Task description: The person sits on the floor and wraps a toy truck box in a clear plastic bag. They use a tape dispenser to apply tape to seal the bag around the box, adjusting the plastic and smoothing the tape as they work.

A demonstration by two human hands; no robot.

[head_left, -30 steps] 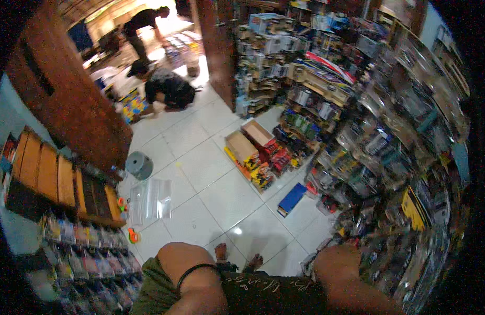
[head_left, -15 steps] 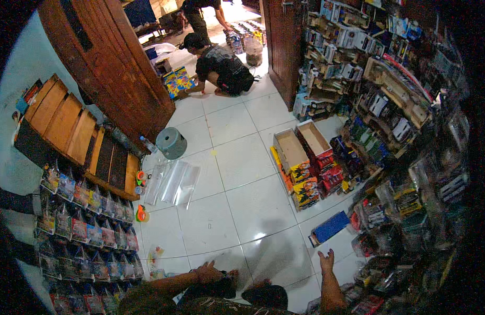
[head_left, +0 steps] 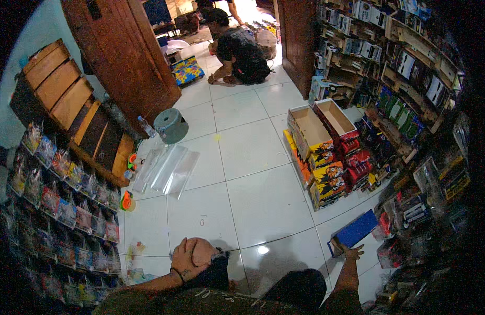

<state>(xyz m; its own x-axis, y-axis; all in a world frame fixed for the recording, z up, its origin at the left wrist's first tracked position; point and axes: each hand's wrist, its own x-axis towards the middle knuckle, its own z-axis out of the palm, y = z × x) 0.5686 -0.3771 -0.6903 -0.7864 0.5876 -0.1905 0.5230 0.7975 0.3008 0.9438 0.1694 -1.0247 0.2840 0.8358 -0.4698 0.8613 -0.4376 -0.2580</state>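
My left hand [head_left: 186,259] lies flat over my knee, its fingers stretched out and holding nothing. On the right, my right hand [head_left: 353,253] reaches low to the near end of a long blue box [head_left: 360,227] on the floor. Its fingers are apart, and I cannot tell whether they touch the box. The blue box lies at a slant, with a brown end facing me.
Yellow and red packages [head_left: 329,181] with two open cartons [head_left: 311,128] stand to the right. Clear plastic sheets [head_left: 166,168], a grey-green stool [head_left: 171,126] and tape rolls [head_left: 127,201] lie left. A person [head_left: 242,55] crouches by the doorway. Packed shelves [head_left: 410,79] line the right.
My left hand has moved left and up onto my knee. My right hand has moved right to the blue box. The view has shifted, and the crouching person has changed posture.
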